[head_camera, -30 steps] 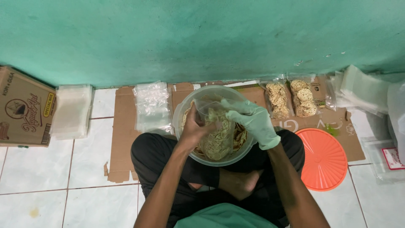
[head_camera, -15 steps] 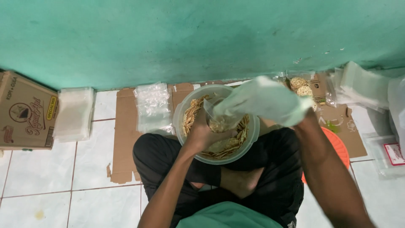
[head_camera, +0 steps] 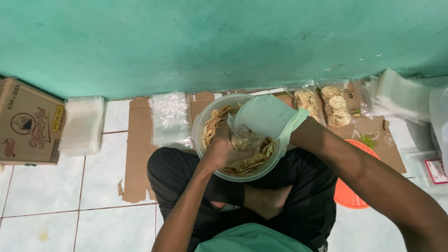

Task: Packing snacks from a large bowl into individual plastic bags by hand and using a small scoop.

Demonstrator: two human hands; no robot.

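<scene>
A clear round plastic bowl (head_camera: 201, 122) of golden crackers rests on my crossed legs. My left hand (head_camera: 219, 148), bare, grips a small clear plastic bag (head_camera: 243, 137) with crackers in it over the bowl. My right hand (head_camera: 266, 116), in a pale green glove, hovers at the bag's mouth with fingers bunched; whether it holds crackers is hidden by the glove.
Two filled cracker bags (head_camera: 322, 103) lie on flattened cardboard (head_camera: 139, 154) by the teal wall. Stacks of empty clear bags sit at the left (head_camera: 83, 125), centre (head_camera: 169, 116) and right (head_camera: 401, 95). An orange lid (head_camera: 349, 196) is under my right arm. A cardboard box (head_camera: 25, 123) stands far left.
My gloved right hand lifted out of the bowl, swung up and right, and now comes down over the bag's mouth. My left hand keeps holding the bag above the bowl.
</scene>
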